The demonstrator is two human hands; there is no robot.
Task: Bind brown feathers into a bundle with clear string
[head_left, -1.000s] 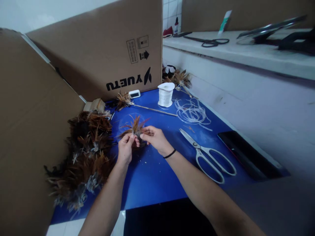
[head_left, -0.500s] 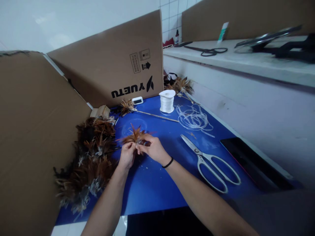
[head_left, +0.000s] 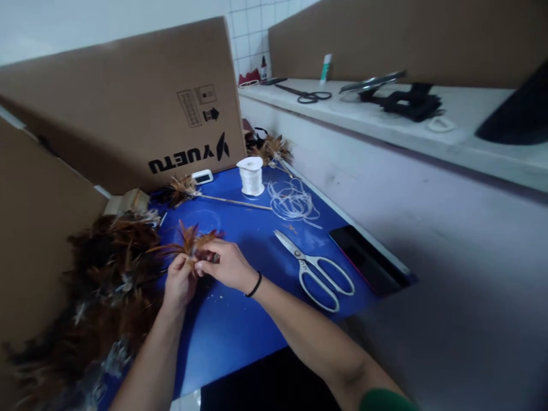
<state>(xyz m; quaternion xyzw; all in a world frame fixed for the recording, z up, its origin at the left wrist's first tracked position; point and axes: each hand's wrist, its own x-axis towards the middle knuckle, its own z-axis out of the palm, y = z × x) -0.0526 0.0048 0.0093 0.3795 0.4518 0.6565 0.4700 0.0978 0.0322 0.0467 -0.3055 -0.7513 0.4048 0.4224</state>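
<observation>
A small bunch of brown feathers (head_left: 188, 238) is pinched between my two hands above the blue table top (head_left: 240, 337). My left hand (head_left: 180, 279) closes on its base from below. My right hand (head_left: 225, 264), with a black band at the wrist, grips the bunch from the right, and its fingertips meet the left ones. To the left lies a big heap of brown and black feather bunches (head_left: 115, 274). Behind my hands rests a thin stick (head_left: 235, 200) with feathers (head_left: 182, 189) at its end. Silver scissors (head_left: 306, 260) lie to the right.
A white spool (head_left: 250, 176) stands at the back beside a tangle of clear strip (head_left: 293, 201). A dark phone (head_left: 368, 260) lies along the right edge. Cardboard (head_left: 128, 114) walls the back and left. Black scissors (head_left: 306, 95) and a glue stick (head_left: 326, 69) are on the ledge.
The view has swung to the right, so the table things appear further left. Both hands still hold the feathers, which now fan out more widely.
</observation>
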